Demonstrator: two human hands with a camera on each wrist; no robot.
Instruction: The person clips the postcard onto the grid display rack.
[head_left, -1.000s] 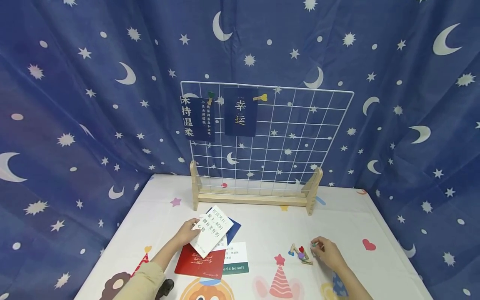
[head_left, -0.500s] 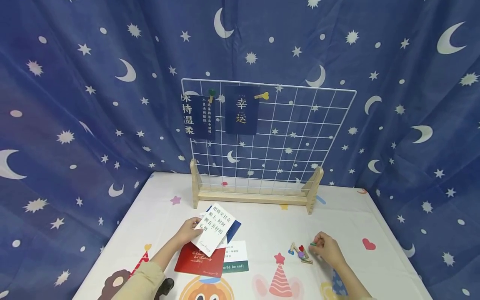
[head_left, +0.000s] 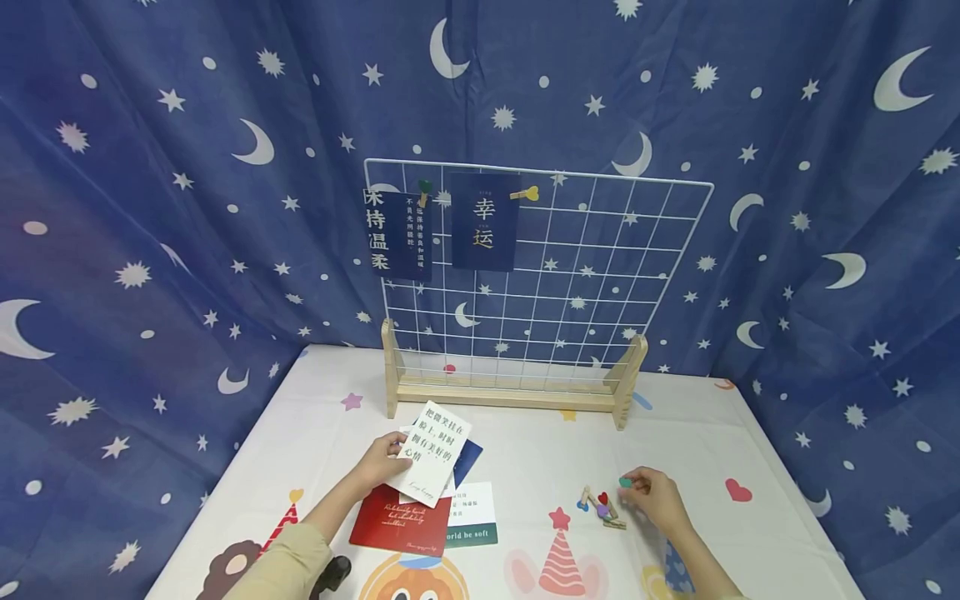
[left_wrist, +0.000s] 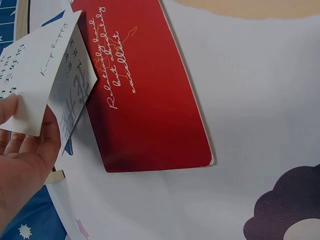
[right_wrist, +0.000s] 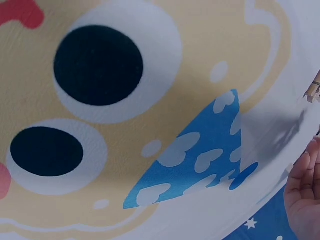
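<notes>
Two hands over the desk [head_left: 525, 458]; L grip [head_left: 384, 462] pinches a white card [head_left: 431, 471], thumb on top, fingers under; the thumb and fingertips hide bits of its edge, and the lower script reads "Keep happy" in the L wrist view; a 2nd white card [left_wrist: 77, 87] sits beneath, mostly covered, can't tell if L grip touches it; a red card [head_left: 397, 525], a white-&-green card [head_left: 472, 508] and a blue card [head_left: 467, 460] lie around/under these, each partly hidden.

R grip [head_left: 654, 496] pinches a small teal piece [head_left: 626, 482] just beside a heap of clips [head_left: 603, 511]; only its top shows, rest lost btwn the fingers; R wrist view cuts the hand off at the R edge, teal piece not visible there.

Behind, the wire rack [head_left: 510, 398] bears 2 navy cards [head_left: 483, 254], w/ a green clip [head_left: 424, 187] and yellow clip [head_left: 531, 193]; dark obj. [head_left: 337, 572] by the L sleeve [head_left: 281, 562], partly covered, unclear what.
</notes>
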